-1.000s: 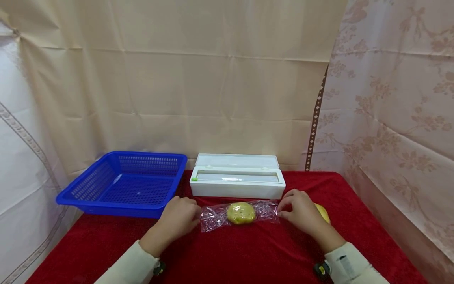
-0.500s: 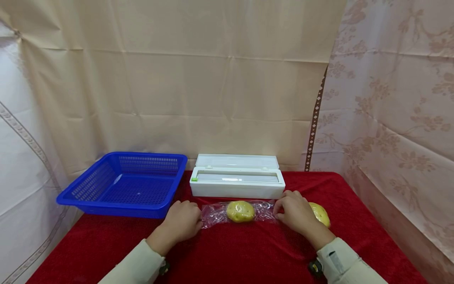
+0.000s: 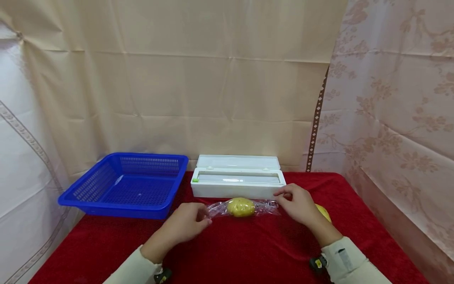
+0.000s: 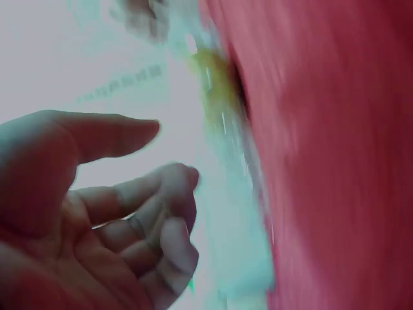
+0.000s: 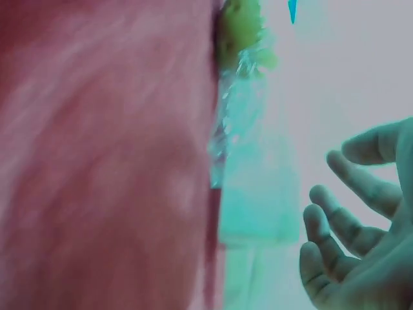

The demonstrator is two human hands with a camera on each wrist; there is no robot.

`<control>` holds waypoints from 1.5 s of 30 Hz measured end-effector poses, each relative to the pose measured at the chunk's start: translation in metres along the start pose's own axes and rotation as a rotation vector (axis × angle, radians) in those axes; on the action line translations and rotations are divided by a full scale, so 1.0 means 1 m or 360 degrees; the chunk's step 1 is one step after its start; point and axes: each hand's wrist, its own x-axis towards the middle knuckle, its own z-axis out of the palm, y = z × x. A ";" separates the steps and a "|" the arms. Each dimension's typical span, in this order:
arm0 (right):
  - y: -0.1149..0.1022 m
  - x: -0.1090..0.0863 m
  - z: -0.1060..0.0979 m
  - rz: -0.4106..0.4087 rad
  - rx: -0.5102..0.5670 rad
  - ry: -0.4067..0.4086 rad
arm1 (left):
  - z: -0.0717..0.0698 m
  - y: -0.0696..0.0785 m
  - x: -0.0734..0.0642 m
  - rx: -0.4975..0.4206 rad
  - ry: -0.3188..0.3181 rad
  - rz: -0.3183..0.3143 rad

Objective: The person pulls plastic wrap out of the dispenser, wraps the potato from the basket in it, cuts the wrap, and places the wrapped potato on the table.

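Observation:
A yellow potato [image 3: 241, 207] lies in crinkled clear plastic wrap [image 3: 266, 207], whose loose ends stretch out to both sides. At the wrap's left end is my left hand [image 3: 185, 223], thumb and fingers parted. The left wrist view shows that hand [image 4: 110, 206] with nothing in its grasp and the potato [image 4: 216, 81] blurred beyond it. My right hand [image 3: 297, 205] hovers by the wrap's right end, near the box corner. In the right wrist view its fingers [image 5: 364, 184] are loosely bent and hold nothing. A second potato [image 3: 323, 212] is partly hidden behind the right hand.
Just behind the wrapped potato stands a white cling film dispenser box [image 3: 237, 192] with its lid [image 3: 238, 161] raised. A blue plastic basket [image 3: 117, 208] sits to the left on the red cloth [image 3: 241, 252]. Beige curtain [image 3: 213, 90] hangs along the back.
The wrapped potato has shifted slightly back toward the box, and its wrap looks narrower. My left hand has turned and opened its fingers; my right hand has lifted off the wrap's end.

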 end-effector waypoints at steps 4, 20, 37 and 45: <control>-0.020 0.015 0.009 -0.0028 0.0000 -0.0047 | 0.025 0.026 0.004 -0.0575 -0.0259 0.0078; -0.050 0.035 0.051 -0.0230 -0.0016 -0.0521 | 0.072 0.052 0.018 -0.1177 -0.0336 -0.0276; -0.042 0.030 0.055 -0.0081 0.0129 -0.0536 | 0.069 0.040 0.020 -0.1294 -0.0354 -0.0319; -0.048 0.004 0.044 0.0010 0.0423 -0.0568 | 0.053 0.039 0.009 -0.1080 -0.0293 -0.0261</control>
